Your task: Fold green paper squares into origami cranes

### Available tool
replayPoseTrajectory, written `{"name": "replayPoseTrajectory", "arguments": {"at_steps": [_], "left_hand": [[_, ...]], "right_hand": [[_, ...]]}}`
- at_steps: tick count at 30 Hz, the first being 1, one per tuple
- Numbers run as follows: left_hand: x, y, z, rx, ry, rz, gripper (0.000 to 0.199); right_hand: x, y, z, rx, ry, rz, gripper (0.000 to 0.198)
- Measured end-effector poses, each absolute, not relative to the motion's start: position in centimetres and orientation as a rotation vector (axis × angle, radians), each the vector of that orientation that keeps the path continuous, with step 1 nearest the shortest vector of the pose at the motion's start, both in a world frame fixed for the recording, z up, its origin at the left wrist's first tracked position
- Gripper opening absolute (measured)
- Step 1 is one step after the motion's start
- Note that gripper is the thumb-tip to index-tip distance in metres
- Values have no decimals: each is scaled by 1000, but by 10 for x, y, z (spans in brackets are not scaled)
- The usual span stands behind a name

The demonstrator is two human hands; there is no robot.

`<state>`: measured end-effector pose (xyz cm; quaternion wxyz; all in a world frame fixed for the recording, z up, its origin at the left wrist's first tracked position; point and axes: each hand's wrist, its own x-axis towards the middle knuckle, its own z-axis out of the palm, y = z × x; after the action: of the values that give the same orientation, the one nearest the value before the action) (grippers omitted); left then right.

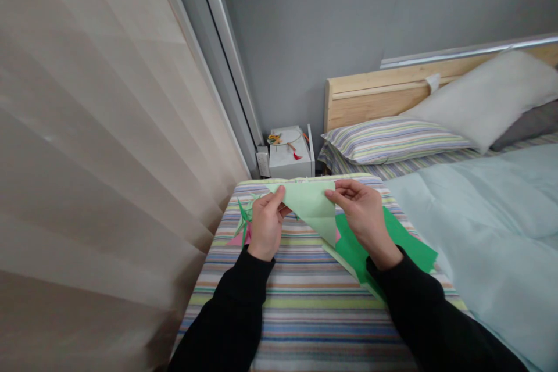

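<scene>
The right hand (pixel 361 210) and sleeve (pixel 412 299) partly hide the green paper (pixel 407 241). Yellow items (pixel 274 138) on the white cabinet (pixel 285 170) are too small to identify. The frame's left edge crops the curtain (pixel 108 128).

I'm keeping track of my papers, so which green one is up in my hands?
The pale green triangular paper, pinched in your left hand and right hand; the loose pile, bright green on top, lies on the striped cloth.

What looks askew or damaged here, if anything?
The white pillow slants up before the headboard, unlike the flatter striped pillow. The dark green paper lies crooked over paler sheets. No spill shows, nor any tear in the pale paper held by the left hand and right hand.
</scene>
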<state>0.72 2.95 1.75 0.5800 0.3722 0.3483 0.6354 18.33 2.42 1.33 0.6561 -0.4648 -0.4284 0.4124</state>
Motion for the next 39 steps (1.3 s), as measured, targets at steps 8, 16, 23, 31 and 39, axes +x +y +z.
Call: {"name": "replayPoseTrajectory", "arguments": {"at_steps": [8, 16, 23, 31, 39], "left_hand": [[7, 27, 19, 886, 782, 1501, 31], [2, 34, 20, 836, 791, 1638, 27], [3, 33, 20, 839, 862, 1671, 26], [8, 31, 12, 1241, 1085, 1358, 26], [7, 31, 13, 1191, 1092, 1521, 26]], "right_hand": [[184, 24, 14, -1061, -980, 887, 35], [182, 22, 16, -1070, -984, 842, 31], [181, 22, 16, -1047, -947, 851, 28], [179, 21, 14, -945, -925, 987, 33], [168, 17, 3, -977, -1173, 1222, 34]]}}
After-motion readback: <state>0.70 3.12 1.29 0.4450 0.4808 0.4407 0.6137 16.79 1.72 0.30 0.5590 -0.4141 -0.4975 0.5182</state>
